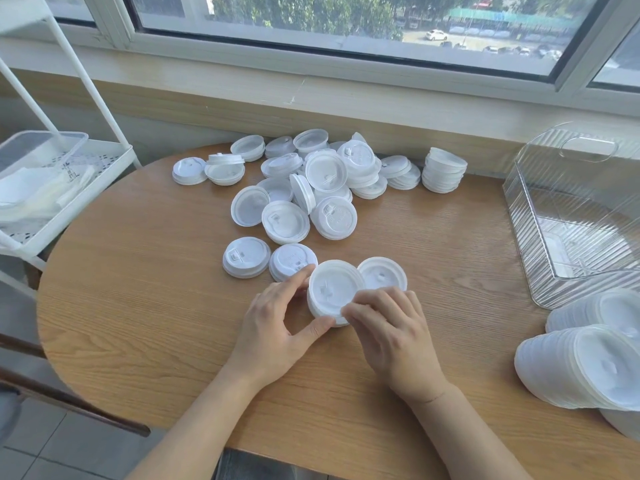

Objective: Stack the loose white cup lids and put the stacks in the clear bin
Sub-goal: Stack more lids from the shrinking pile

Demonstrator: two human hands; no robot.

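A short stack of white lids [331,289] stands on the wooden table [145,306] near its front middle. My left hand [277,327] grips the stack's left side between thumb and fingers. My right hand [391,327] holds its right side with curled fingertips. Single lids lie close by: one [382,273] to the right behind, two [292,261] [246,256] to the left. A heap of several loose lids [311,188] spreads across the far middle of the table. The clear ribbed bin [568,216] stands at the right.
A finished stack [444,169] stands at the heap's right end. Long lid stacks [581,365] lie on their sides at the right front edge. A white wire cart [65,188] with a plastic box stands left of the table. The window sill runs behind.
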